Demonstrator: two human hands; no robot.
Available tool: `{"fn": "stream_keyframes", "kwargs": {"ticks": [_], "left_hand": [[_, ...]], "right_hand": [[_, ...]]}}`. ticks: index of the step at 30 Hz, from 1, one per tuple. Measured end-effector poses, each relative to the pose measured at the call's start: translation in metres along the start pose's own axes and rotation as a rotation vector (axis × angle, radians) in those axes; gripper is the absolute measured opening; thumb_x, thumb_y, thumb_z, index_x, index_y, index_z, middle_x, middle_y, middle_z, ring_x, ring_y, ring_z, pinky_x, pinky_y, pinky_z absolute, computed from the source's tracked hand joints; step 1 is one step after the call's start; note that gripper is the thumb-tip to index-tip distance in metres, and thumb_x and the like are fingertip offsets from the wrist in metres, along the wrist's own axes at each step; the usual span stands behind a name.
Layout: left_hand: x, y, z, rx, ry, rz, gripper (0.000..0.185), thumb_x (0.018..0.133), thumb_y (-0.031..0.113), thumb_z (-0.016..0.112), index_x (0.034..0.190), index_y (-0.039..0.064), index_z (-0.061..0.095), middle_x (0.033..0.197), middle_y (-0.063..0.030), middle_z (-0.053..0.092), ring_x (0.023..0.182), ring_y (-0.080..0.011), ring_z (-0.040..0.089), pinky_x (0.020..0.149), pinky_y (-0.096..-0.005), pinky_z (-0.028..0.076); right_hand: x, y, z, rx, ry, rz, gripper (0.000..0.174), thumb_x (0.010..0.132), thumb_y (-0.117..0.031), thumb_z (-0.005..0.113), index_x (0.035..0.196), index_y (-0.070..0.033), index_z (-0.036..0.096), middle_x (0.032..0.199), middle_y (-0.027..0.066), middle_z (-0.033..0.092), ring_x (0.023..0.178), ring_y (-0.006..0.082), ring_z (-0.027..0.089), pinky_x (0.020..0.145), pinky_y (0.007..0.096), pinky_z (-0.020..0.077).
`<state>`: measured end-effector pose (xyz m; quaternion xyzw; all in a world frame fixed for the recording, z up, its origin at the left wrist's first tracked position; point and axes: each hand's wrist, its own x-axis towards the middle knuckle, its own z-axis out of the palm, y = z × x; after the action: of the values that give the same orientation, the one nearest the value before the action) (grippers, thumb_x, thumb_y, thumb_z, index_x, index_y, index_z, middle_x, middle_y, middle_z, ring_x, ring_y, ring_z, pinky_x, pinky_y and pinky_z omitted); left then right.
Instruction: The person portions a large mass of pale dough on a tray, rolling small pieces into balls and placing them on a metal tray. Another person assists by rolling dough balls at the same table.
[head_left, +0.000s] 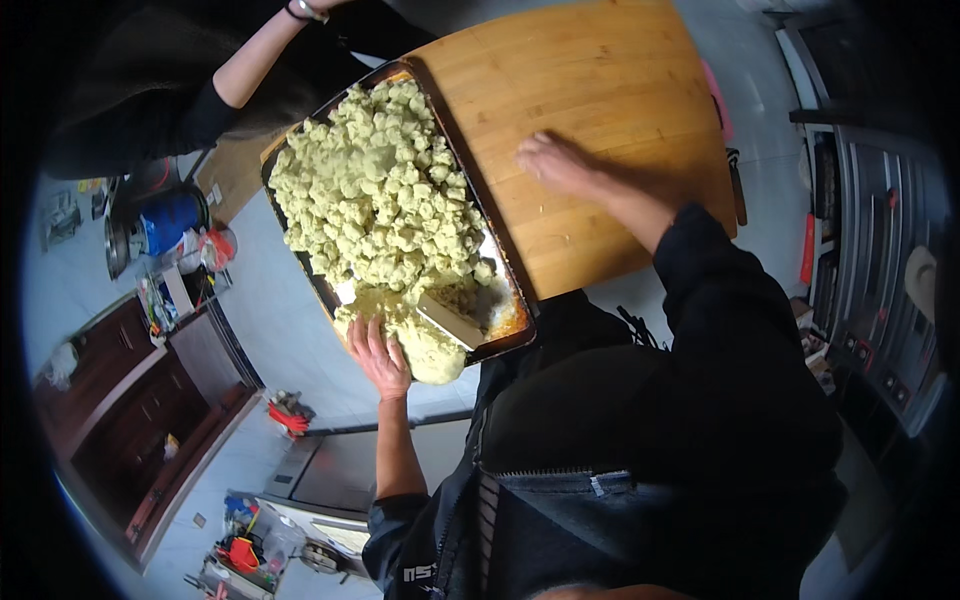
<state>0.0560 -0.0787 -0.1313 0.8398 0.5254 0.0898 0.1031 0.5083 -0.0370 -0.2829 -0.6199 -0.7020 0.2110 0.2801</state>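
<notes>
A dark-rimmed baking tray (512, 330) is heaped with many small pale yellow-green dough pieces (375, 180). At its near end lies a larger soft lump of the same dough (439, 364). My left hand (381, 358) rests on the left side of this lump, fingers spread. A flat, pale-edged tool, perhaps a dough scraper (450, 322), leans against the lump beside the loose pieces; no hand touches it. My right hand (556, 162) is over the wooden tabletop (585, 75), to the right of the tray. It is blurred, its fingers seem bent, and anything under them is hidden.
Another person's forearm (259, 64) reaches in beyond the tray at upper left. A few crumbs (541, 208) dot the wood. Metal kitchen equipment (885, 225) stands at the right; dark red cabinets (127, 360) and a blue container (171, 223) are at the left.
</notes>
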Motion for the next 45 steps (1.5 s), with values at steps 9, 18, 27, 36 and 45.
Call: {"fn": "stream_keyframes", "kwargs": {"ticks": [9,18,27,36,45], "left_hand": [[-0.003,-0.018,-0.008,-0.313,-0.058,0.16,0.046,0.099,0.031,0.038,0.134,0.002,0.045,0.14,-0.0221,0.039,0.133,-0.0373,0.031,0.111,-0.0462,0.023],[0.074,0.027,-0.046,-0.687,0.123,0.034,0.05,0.1,0.037,0.044,0.131,-0.001,0.047,0.132,-0.02,0.05,0.121,-0.0316,0.049,0.104,-0.041,0.04],[0.066,0.259,0.019,-1.019,-0.31,0.436,0.041,0.099,0.028,0.044,0.13,0.0,0.047,0.13,-0.0141,0.052,0.118,-0.029,0.051,0.103,-0.0409,0.039],[-0.073,0.557,0.104,-1.198,-0.767,0.607,0.04,0.099,0.027,0.046,0.127,-0.001,0.047,0.121,-0.0132,0.055,0.112,-0.0236,0.053,0.099,-0.0378,0.042],[-0.277,0.826,0.149,-1.183,-1.502,0.83,0.045,0.097,0.028,0.051,0.132,0.0,0.044,0.117,-0.0112,0.058,0.103,-0.019,0.056,0.093,-0.0312,0.044]], "right_hand": [[-0.089,-0.086,-0.027,0.423,0.462,0.583,0.017,0.086,-0.019,0.065,0.1,-0.01,0.066,0.091,0.0117,0.06,0.087,0.0278,0.059,0.078,0.0366,0.0474],[-0.326,-0.164,-0.049,0.67,1.112,0.923,0.015,0.09,-0.016,0.059,0.084,-0.002,0.06,0.075,0.004,0.06,0.06,0.0119,0.061,0.057,0.027,0.0499],[-0.591,-0.218,-0.034,0.848,1.869,1.13,0.014,0.087,-0.011,0.06,0.094,0.0,0.063,0.078,0.0066,0.062,0.065,0.0125,0.059,0.059,0.0263,0.0483],[-0.869,-0.255,-0.068,0.742,2.613,0.962,0.009,0.083,-0.011,0.061,0.075,-0.007,0.064,0.068,0.0018,0.061,0.058,0.0093,0.055,0.052,0.0232,0.0438],[-1.001,-0.31,-0.106,0.678,2.929,0.764,0.019,0.088,-0.005,0.063,0.106,-0.003,0.061,0.087,0.0087,0.065,0.073,0.0158,0.064,0.062,0.0225,0.0523]]}}
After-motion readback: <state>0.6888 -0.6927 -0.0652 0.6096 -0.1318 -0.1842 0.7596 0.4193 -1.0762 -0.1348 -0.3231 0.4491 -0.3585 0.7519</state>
